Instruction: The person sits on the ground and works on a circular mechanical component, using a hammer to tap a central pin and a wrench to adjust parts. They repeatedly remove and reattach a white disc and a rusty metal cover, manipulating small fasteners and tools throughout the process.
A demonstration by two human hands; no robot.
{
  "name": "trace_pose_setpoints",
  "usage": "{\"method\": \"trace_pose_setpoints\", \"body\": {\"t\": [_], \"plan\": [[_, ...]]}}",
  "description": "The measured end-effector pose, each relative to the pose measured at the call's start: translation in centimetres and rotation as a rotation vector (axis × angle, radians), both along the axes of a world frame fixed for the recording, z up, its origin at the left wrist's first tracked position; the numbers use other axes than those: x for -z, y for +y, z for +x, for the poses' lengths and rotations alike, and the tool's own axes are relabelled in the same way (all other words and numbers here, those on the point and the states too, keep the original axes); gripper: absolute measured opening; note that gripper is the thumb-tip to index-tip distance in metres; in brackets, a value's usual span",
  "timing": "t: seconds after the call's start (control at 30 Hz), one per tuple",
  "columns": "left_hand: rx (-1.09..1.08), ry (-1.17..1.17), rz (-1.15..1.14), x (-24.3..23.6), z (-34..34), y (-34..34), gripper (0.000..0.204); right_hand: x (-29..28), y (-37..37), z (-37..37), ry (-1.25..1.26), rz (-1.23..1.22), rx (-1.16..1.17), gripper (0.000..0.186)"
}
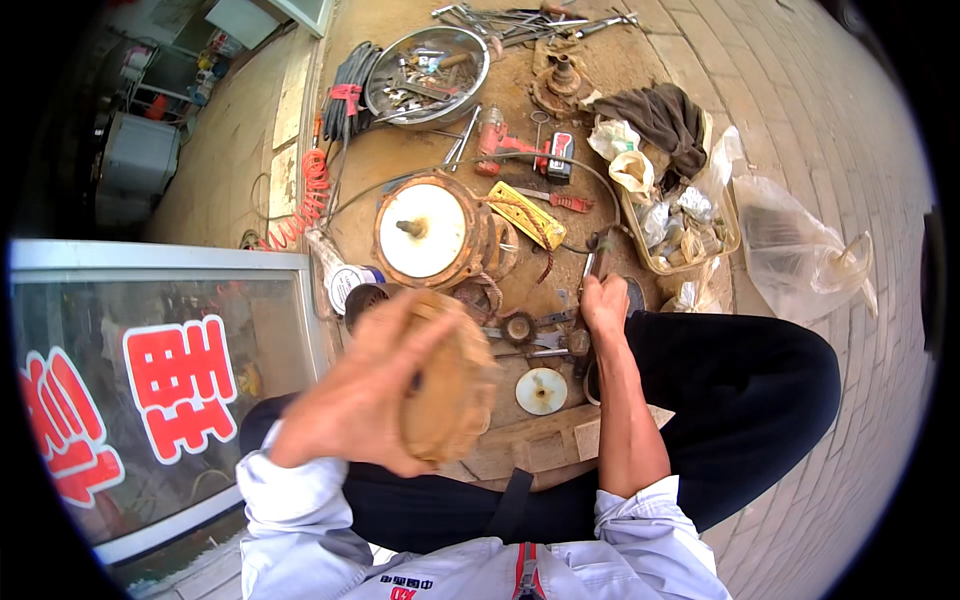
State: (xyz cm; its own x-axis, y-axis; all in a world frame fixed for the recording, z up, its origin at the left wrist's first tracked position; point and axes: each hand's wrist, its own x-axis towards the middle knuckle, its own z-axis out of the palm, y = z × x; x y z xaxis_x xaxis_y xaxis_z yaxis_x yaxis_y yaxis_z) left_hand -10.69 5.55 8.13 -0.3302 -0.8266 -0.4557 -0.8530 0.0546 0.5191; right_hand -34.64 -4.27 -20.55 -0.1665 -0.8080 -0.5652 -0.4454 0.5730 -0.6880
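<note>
Dusty ground [610, 65] serves as the work area: nearest, the left hand [375, 385] is spread wide, gripping a thick tan disc [450, 390] held above it, while the right hand [606, 305] looks curled around a dark tool [602, 258]. Handling the disc seems the step in hand, and moving it probably calls for a steady grip. Beyond lie a rusty, white-faced housing [425, 245], a red power tool [497, 140] and a metal bowl [430, 115], with brick paving [760, 90] rightward.

The tan disc [455, 395] looks rough, the metal bowl [440, 118] glossy.
</note>
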Motion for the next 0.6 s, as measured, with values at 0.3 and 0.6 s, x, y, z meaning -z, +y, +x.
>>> {"method": "trace_pose_setpoints", "body": {"t": [0.3,0.6], "plan": [[0.037,-0.377,0.396,22.7,-7.3,6.0,0.148,4.6,3.5,0.3,0.364,0.015,-0.067,0.045],[-0.189,-0.424,0.163,31.9,-9.3,8.7,0.139,5.0,4.0,1.4,0.469,-0.08,-0.156,0.039]]}}
